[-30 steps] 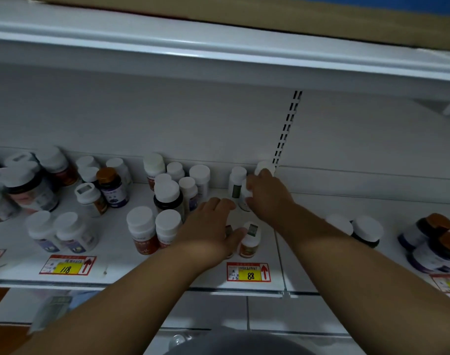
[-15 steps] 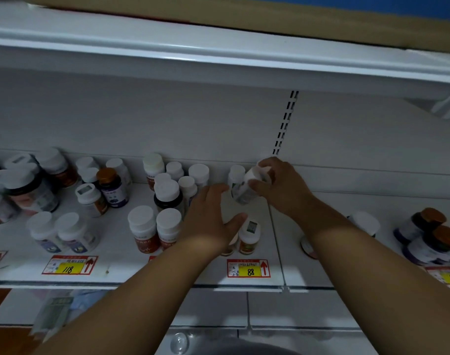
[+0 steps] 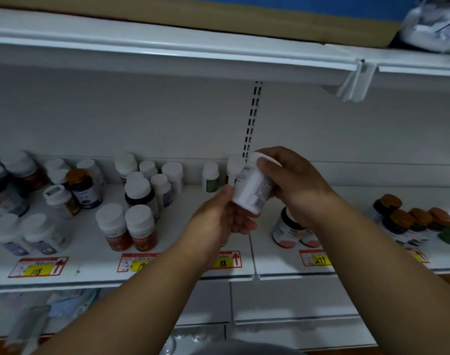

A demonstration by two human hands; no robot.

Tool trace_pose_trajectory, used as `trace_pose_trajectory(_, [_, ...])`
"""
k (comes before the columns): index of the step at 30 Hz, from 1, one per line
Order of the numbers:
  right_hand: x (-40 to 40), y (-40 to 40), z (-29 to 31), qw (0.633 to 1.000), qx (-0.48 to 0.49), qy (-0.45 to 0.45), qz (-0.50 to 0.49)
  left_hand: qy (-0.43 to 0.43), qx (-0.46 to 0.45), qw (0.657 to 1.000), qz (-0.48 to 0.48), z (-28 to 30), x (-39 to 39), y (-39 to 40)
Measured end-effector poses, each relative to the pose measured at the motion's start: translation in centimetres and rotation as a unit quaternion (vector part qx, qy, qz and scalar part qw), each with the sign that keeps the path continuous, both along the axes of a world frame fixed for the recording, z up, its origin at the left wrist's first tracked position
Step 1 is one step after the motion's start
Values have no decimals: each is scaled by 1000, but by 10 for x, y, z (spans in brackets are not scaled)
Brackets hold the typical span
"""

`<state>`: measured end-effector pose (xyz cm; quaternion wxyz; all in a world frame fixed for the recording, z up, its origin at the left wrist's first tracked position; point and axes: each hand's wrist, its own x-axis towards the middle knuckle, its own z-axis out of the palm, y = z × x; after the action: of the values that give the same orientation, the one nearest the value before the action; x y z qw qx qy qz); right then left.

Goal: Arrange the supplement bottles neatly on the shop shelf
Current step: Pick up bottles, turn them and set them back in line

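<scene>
A white supplement bottle point(image 3: 252, 185) with a white cap is tilted in the air above the white shelf point(image 3: 244, 271). My right hand point(image 3: 295, 185) grips its cap and upper body from the right. My left hand point(image 3: 218, 221) cups its lower end from below, thumb against its left side. Several white-capped bottles point(image 3: 139, 193) stand on the shelf to the left. Two small white bottles point(image 3: 210, 176) stand at the back, just left of the held one.
Dark bottles with orange labels point(image 3: 285, 231) stand under my right wrist. Brown-capped bottles point(image 3: 408, 219) cluster at the far right. Red and yellow price tags point(image 3: 37, 267) line the shelf front. An upper shelf edge point(image 3: 218, 57) hangs overhead.
My right hand lifted the white bottle from the back of the shelf toward me. My left hand rose off the shelf and came under the bottle. The view shifted right.
</scene>
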<state>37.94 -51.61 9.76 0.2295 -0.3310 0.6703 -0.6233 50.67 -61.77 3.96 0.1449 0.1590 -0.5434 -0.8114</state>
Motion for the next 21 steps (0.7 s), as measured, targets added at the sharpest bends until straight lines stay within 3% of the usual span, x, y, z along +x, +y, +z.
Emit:
trace_pose_trajectory(3, [0,11,2,998,27,47,-39,-9,-131,991,19,-2,2,16])
trace_pose_trajectory(5, [-1,20,-1,997,48,59,-34,-17,-169,985,28,-3,3,32])
trace_pose_trajectory(6, [-1,24,-3,996,61,59,-17,-18,-147,988,33,-3,3,39])
trace_pose_trajectory(9, [-5,40,-9,996,40,-27,81,6,40,999,25,-3,7,66])
trace_pose_trajectory(11, [-7,54,-16,990,17,-71,120,12,89,996,20,-6,12,81])
trace_pose_trajectory(18, [2,87,-38,988,1,-46,145,-24,-36,989,141,-22,30,127])
trace_pose_trajectory(21, [12,97,-40,985,3,-58,160,-21,-26,987,157,-29,40,141])
